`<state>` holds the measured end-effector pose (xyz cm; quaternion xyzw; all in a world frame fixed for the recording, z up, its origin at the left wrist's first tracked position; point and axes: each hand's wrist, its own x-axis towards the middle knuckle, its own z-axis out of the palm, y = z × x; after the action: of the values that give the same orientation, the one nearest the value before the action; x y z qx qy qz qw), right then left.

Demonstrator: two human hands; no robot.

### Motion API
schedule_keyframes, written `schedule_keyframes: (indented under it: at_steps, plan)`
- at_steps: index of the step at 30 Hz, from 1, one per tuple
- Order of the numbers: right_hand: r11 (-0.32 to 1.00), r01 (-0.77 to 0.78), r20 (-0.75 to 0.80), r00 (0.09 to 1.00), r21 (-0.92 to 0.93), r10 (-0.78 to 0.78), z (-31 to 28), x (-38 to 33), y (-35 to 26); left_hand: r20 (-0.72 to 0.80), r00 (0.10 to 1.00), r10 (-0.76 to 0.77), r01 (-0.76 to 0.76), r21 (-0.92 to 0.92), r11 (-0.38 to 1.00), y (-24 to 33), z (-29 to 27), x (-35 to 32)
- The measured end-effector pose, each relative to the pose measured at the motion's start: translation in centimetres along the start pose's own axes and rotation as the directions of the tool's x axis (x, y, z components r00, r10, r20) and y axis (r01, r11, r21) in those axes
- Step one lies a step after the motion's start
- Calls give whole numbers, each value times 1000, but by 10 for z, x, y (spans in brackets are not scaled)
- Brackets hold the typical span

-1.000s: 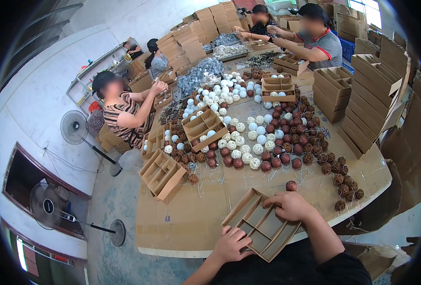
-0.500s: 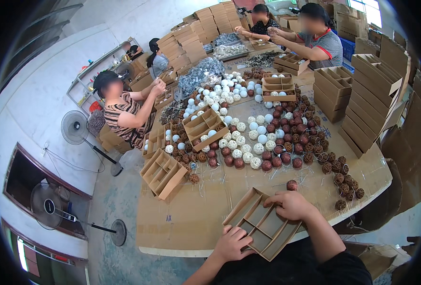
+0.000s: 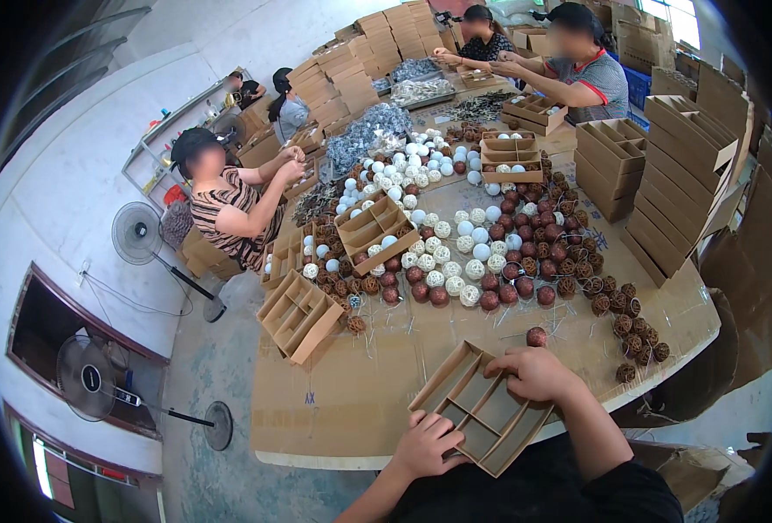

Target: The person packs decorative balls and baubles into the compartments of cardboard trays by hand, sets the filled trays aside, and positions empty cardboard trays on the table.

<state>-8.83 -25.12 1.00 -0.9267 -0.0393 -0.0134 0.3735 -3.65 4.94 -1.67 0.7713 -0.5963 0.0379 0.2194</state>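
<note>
At the near edge of the table lies a shallow cardboard box with dividers (image 3: 476, 424), tilted, its visible compartments bare. My left hand (image 3: 425, 446) grips its near left side, fingers over the rim and thumb underneath. At the far right side, my right hand (image 3: 536, 375) has its fingers bent over the wall and into a compartment; part of the box is hidden beneath it. Just beyond that hand sits a single dark red glitter ball (image 3: 537, 336).
Dark red balls (image 3: 489, 301), white woven balls (image 3: 454, 286) and brown rattan balls (image 3: 625, 373) spread across the table's middle. Divided boxes (image 3: 299, 315) stand left and far. Tall box stacks (image 3: 678, 187) line the right. Several people work around the table; fans (image 3: 89, 379) stand left.
My hands and the box stay almost still. The person in the striped top has lowered their hands slightly.
</note>
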Motion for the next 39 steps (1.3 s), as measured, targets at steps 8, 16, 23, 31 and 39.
schedule_keyframes:
  at_steps: [8,16,23,31,39]
  plan:
    - [1000,10,0,1000,10,-10,1,1,2,-9,1000,4,-4,-20,1000,-1,0,1]
    - [1000,12,3,1000,25,-12,-1,2,-1,17,1000,-4,4,-14,1000,-1,-3,2]
    - [1000,13,-6,1000,17,-13,3,0,3,15,1000,-13,14,-35,999,0,-2,1]
    - [1000,-2,-9,1000,13,2,2,0,1,-18,1000,7,-8,-45,999,-2,-1,3]
    - [1000,-9,-40,999,-12,9,-1,0,-5,5,1000,2,-2,-64,998,-3,-1,4]
